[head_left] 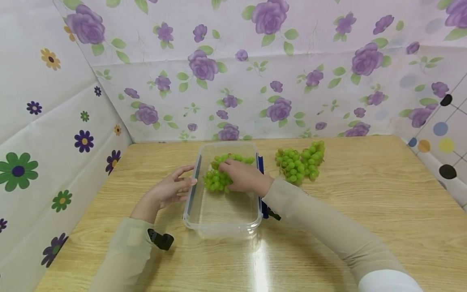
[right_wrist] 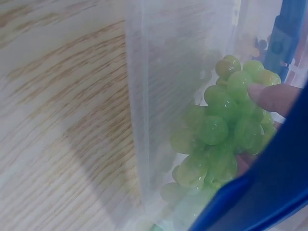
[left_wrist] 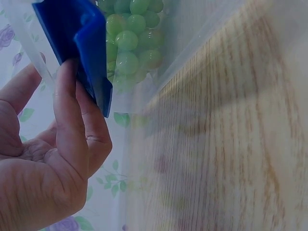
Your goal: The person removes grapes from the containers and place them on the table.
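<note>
A clear plastic container (head_left: 223,225) with blue side flaps stands on the table. At its left rim is my left hand (head_left: 170,190), thumb and fingers holding the edge by the blue flap (left_wrist: 79,36). Inside lie bunches of green grapes (head_left: 217,181). My right hand (head_left: 246,177) reaches over the right wall and grips grapes in the container. In the right wrist view its thumb (right_wrist: 276,97) presses one side of the grapes (right_wrist: 214,127), and a finger shows below. The right hand's other fingers are partly hidden by the grapes and the blue flap (right_wrist: 260,187).
More green grapes (head_left: 293,164) lie on the wooden table (head_left: 365,190) right of the container, close to my right forearm. Floral sheets (head_left: 251,93) hang behind and at the sides of the table.
</note>
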Tool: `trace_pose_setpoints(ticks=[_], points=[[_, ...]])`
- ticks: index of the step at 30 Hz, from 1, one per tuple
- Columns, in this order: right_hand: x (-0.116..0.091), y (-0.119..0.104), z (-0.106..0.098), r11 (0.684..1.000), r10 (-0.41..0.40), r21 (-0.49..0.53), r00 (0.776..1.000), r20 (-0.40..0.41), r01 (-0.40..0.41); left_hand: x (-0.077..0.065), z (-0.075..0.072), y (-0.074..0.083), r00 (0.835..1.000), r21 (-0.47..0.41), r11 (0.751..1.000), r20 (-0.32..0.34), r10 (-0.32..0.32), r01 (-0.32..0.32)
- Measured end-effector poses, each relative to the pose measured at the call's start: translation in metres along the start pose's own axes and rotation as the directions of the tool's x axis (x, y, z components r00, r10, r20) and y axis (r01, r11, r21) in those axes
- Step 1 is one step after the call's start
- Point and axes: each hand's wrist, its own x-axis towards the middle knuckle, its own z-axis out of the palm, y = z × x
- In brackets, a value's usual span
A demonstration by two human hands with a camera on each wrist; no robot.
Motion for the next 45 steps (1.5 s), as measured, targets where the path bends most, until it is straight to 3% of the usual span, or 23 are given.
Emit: trace_pose_setpoints(ticks=[23,33,45], points=[[-0.0020,-0.0015,-0.0027,0.994,-0.082,-0.077,0.997,0.011,0.083,-0.0005,-0.0008,0.0031,1.000,-0.003,1.000,-0.001,0.002,-0.002],[-0.0031,-0.0004,0.0004,0.979,-0.163,-0.127,0.986,-0.025,0.159,-0.0004,-0.0001,0.0017,1.000,-0.005,1.000,0.003,0.004,-0.004],[-0.0027,-0.0015,0.0021,0.990,-0.112,-0.087,0.993,-0.024,0.110,-0.0022,0.0024,0.0030,1.000,-0.011,1.000,0.006,0.007,-0.007]])
